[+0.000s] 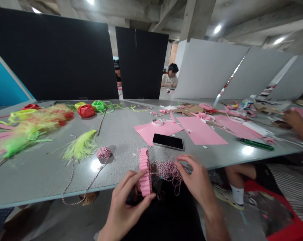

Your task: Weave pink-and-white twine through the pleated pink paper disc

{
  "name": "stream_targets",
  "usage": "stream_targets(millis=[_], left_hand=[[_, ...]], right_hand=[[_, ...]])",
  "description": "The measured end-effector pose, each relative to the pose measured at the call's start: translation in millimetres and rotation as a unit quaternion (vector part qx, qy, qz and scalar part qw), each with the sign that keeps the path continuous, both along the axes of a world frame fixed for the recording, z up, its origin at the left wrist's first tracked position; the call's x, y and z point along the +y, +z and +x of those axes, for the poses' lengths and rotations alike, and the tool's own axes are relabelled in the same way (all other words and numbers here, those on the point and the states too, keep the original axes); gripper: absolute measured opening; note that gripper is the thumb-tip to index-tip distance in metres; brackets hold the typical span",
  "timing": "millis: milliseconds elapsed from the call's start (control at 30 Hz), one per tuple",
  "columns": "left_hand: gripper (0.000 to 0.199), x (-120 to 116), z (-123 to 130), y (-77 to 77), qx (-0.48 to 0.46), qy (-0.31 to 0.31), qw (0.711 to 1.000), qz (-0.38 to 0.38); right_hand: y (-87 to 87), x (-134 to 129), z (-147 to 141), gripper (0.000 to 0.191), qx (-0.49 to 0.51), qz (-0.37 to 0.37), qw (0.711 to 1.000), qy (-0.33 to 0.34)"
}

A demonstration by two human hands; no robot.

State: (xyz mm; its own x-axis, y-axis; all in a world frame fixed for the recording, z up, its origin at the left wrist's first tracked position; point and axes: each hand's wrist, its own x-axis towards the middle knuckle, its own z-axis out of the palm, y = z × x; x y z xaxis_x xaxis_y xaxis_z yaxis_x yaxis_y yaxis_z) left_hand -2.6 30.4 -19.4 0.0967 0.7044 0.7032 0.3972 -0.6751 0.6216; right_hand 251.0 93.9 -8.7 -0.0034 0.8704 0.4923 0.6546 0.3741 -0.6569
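Between the thumb and fingers of my left hand, a pink pleated paper ring is held upright at the table's front edge. Red-and-white cord runs from its right side into a loose tangled bundle of cord. My right hand has its thumb and fingers curled on the right end of that bundle, and some loops hang over the edge. Just behind the ring lies a black-screened phone. A small ball of the same cord rests to the left, its strand drooping past the edge.
Yellow-green fringe, a red twine ball and feathery strips lie left. Pink paper sheets, a white tape roll, a green utility knife and a white power strip lie right. Another person's arm reaches in.
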Motion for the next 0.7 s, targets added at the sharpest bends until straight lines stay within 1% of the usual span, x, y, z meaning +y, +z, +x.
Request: stream_targets(millis=[100, 167, 233, 300, 367, 467, 500, 533, 567, 600, 700], left_hand=[[0.05, 1, 2, -0.3, 0.004, -0.01, 1.0, -0.007], [0.051, 2, 3, -0.6, 0.005, -0.011, 1.0, -0.011], [0.05, 2, 2, -0.9, 0.007, -0.013, 1.0, -0.011], [0.05, 1, 0, -1.4, 0.007, -0.014, 1.0, -0.01], [0.05, 0, -2, -2.0, 0.003, -0.013, 1.0, -0.005], [0.05, 0, -4, -3.1, -0.007, -0.002, 1.0, 0.0], [0.05, 0, -4, -3.5, -0.008, 0.0, 1.0, 0.001], [0.05, 1, -4, -3.8, -0.009, 0.0, 1.0, -0.001], [0.051, 1, -4, -4.2, -0.011, -0.002, 1.0, -0.003], [0.051, 2, -3, -4.5, -0.012, -0.006, 1.0, -0.005], [0.052, 2, -1, -5.1, -0.013, -0.018, 1.0, -0.013]], right_hand=[[15.3, -17, -33, 0.015, 0.016, 0.016, 0.991, 0.135], [21.5, -27, -55, 0.016, 0.017, 0.034, 0.982, 0.185], [21.4, -30, -62, 0.017, 0.013, 0.046, 0.982, 0.185], [15.5, -26, -51, 0.016, 0.001, 0.04, 0.987, 0.153], [6.6, -17, -28, 0.016, -0.011, 0.028, 0.995, 0.096], [-4.9, -3, 7, 0.02, -0.034, 0.015, 0.999, -0.021], [-6.5, 0, 14, 0.021, -0.042, 0.014, 0.998, -0.051], [-6.4, 1, 16, 0.021, -0.046, 0.014, 0.997, -0.065], [-4.7, 1, 14, 0.019, -0.045, 0.014, 0.997, -0.06], [-1.5, -2, 7, 0.019, -0.039, 0.012, 0.999, -0.034], [13.2, -19, -31, 0.024, -0.018, 0.011, 0.993, 0.117]])
